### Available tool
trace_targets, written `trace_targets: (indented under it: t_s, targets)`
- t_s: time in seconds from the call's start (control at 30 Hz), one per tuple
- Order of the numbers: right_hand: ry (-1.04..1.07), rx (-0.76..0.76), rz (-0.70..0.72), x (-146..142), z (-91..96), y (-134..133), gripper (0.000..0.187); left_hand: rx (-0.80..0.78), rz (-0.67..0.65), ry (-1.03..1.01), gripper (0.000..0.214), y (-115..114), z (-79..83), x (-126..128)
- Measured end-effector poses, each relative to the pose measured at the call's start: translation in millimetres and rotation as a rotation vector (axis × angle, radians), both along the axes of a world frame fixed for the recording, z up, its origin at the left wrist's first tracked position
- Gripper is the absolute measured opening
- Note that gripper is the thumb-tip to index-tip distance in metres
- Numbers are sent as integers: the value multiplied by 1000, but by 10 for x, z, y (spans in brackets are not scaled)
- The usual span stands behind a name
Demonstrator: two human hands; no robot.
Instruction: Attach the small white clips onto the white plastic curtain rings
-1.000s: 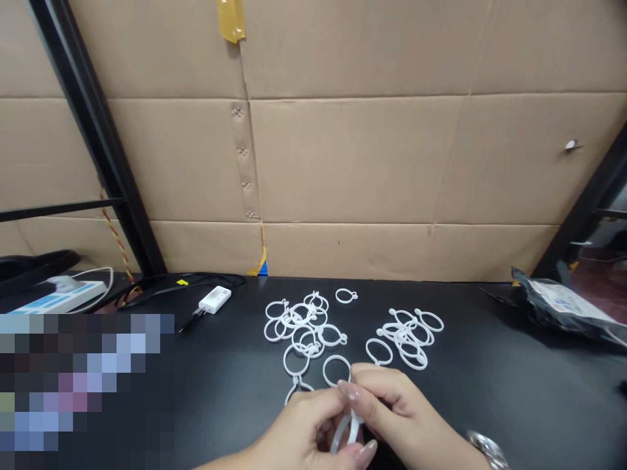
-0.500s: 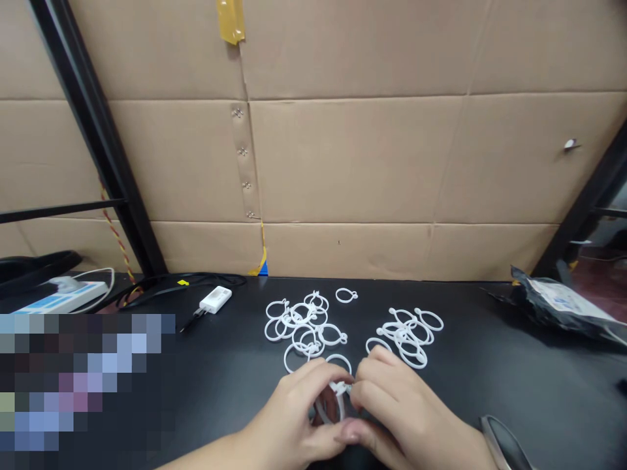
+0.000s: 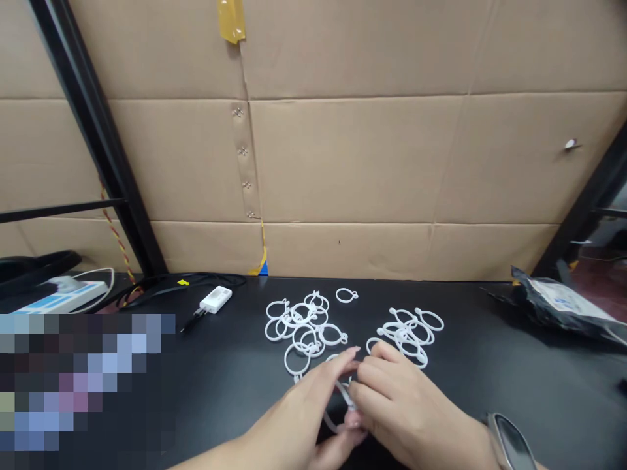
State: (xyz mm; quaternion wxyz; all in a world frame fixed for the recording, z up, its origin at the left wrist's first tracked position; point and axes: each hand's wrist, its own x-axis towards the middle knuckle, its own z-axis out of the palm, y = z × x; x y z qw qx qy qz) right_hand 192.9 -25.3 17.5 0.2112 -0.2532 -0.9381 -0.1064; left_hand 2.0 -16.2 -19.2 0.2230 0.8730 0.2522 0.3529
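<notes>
My left hand [image 3: 313, 405] and my right hand [image 3: 396, 405] meet low in the middle of the black table [image 3: 490, 378], fingers pinched together on one white plastic ring [image 3: 343, 405] held between them. Most of that ring is hidden by my fingers. Just beyond my hands lie two piles of the same white rings: a larger left pile [image 3: 304, 323] and a right pile [image 3: 409, 333]. A single ring [image 3: 346, 295] lies apart behind them. A wristwatch [image 3: 512, 444] is on my right wrist.
A cardboard wall [image 3: 343, 156] backs the table. A white adapter [image 3: 214, 299] with black cables and a power strip [image 3: 63, 295] lie at the left. A black plastic bag [image 3: 563, 303] sits at the right. Black frame posts [image 3: 93, 137] lean on both sides.
My hands have moved forward toward the piles and turned the held ring; my left fingers now stretch over it, and the watch face has come into view.
</notes>
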Motion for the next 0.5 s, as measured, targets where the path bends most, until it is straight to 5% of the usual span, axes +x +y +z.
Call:
trace_targets:
  t_s: [0.3, 0.5]
  targets:
    - [368, -555, -104, 10, 0, -3, 33, -105, 10, -12, 44, 18, 98, -74]
    - [457, -731, -126, -15, -69, -15, 42, -234, 45, 31, 29, -1, 114, -31]
